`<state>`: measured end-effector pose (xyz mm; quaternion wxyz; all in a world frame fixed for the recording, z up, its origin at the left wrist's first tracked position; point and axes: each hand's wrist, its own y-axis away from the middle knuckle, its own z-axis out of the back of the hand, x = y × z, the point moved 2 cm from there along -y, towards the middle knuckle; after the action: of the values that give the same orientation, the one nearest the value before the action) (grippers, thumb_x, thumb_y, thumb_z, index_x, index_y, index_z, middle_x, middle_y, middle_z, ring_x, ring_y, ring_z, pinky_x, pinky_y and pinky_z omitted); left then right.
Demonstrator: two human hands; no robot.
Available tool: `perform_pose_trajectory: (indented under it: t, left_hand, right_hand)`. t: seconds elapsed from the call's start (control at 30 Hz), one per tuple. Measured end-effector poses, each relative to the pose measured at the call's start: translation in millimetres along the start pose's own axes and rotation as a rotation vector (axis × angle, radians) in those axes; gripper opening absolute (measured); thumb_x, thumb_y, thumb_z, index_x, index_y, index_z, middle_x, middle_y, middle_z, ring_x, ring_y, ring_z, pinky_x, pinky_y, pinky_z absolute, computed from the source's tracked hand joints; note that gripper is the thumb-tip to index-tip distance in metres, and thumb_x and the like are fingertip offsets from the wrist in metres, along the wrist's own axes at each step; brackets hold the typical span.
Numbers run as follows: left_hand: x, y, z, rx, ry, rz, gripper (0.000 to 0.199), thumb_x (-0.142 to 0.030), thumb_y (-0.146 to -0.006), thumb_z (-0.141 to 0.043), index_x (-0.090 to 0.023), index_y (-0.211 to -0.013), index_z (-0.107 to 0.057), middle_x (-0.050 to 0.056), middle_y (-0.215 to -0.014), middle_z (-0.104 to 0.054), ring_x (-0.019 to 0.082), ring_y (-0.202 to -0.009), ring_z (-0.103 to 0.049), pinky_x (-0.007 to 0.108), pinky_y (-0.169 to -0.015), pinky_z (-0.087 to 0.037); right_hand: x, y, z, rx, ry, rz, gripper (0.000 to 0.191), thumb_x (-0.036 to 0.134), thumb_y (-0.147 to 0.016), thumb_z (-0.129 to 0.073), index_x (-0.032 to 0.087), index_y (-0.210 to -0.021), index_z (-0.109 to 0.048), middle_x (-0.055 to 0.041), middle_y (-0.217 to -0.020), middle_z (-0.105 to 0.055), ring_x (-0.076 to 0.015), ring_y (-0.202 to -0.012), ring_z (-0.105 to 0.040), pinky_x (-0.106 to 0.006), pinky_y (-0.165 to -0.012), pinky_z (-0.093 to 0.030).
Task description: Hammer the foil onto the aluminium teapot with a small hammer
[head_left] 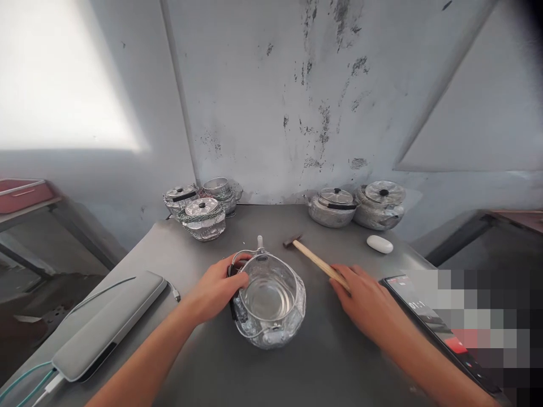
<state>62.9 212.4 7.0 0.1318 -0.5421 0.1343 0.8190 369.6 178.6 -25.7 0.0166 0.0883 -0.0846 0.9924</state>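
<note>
In front of me on the grey table stands a silvery metal kettle (297, 294) with no lid on, its round opening facing up and its spout pointing to the back wall. My left hand (223, 282) grips its left rim, thumb inside the opening and the other fingers outside by the black grip of the lowered wire handle. My right hand (358, 291) is closed around the end of the wooden handle of a hammer (316, 259). The hammer's dark head lies towards the middle of the table, to the right of the kettle's spout and apart from it.
Several metal kettles (206, 223) stand at the back left, and two lidded ones (333, 209) at the back right. A white oval object (379, 244) lies before these. A grey power bank (112, 325) with cables rests at left; a phone (441, 328) lies at right.
</note>
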Motion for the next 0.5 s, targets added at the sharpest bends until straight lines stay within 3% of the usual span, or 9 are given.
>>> perform_pose_trajectory:
  t: [0.1,0.2,0.37,0.5]
  left_hand:
    - [-3,2,-1.5,-0.039,-0.039,-0.018,0.049,-0.024,-0.078,-0.05,-0.027,-0.124,-0.068,0.001,-0.102,-0.071,0.024,-0.093,-0.06,0.031,-0.078,-0.044]
    - [-7,3,-2.1,-0.068,-0.052,-0.019,0.049,-0.023,-0.075,-0.05,-0.026,-0.12,-0.07,0.0,-0.101,-0.072,0.025,-0.095,-0.061,0.031,-0.081,-0.044]
    - [-7,1,-2.0,-0.08,-0.06,-0.029,0.047,-0.023,-0.075,-0.051,-0.025,-0.116,-0.072,-0.001,-0.098,-0.073,0.027,-0.102,-0.061,0.033,-0.087,-0.045]
    - [-3,-1,-2.1,-0.09,-0.065,-0.034,0.047,-0.024,-0.075,-0.051,-0.024,-0.116,-0.072,0.0,-0.098,-0.073,0.028,-0.105,-0.061,0.033,-0.087,-0.045]
  right_hand:
    - [1,0,0,0.006,0.028,0.011,0.035,0.03,-0.1,-0.041,0.02,-0.118,-0.069,-0.0108,-0.103,-0.068,-0.0292,-0.094,-0.067,-0.04,-0.081,-0.047]
    - [-10,-12,12,0.01,0.046,0.009,0.032,0.039,-0.095,-0.054,0.022,-0.112,-0.075,-0.0106,-0.106,-0.069,-0.0285,-0.098,-0.067,-0.039,-0.087,-0.048]
    - [-72,-64,47,-0.061,0.114,-0.166,0.035,0.041,-0.097,-0.055,0.014,-0.112,-0.072,-0.014,-0.114,-0.069,-0.0261,-0.102,-0.066,-0.043,-0.091,-0.05]
    - [-115,-98,51,-0.058,0.097,-0.238,0.028,0.041,-0.096,-0.065,0.016,-0.107,-0.068,-0.0056,-0.109,-0.071,-0.0196,-0.097,-0.068,-0.041,-0.089,-0.055]
